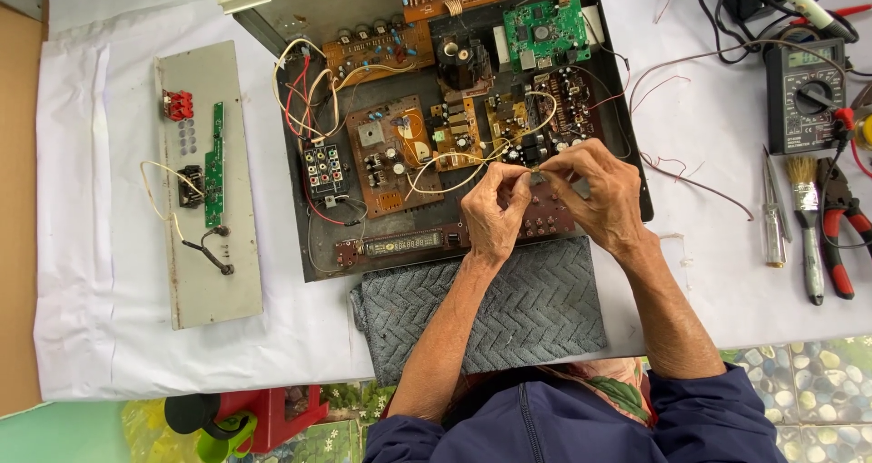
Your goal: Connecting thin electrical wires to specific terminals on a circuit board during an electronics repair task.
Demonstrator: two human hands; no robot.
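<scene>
A grey herringbone cloth [509, 309] lies nearest. Just beyond it, the left hand [493, 211] and right hand [595, 193] meet, fingertips pinching a thin pale wire [454, 180] over the open black metal chassis [313, 245] of circuit boards. Far right sits a dark multimeter [804, 95].

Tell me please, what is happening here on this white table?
A person works with both bare hands over an open black metal chassis full of brown circuit boards. The left hand and right hand meet, pinching thin pale wires between fingertips. A grey woven cloth lies under the wrists. A dark multimeter, a small brush and red-handled pliers lie unused at the right.
</scene>
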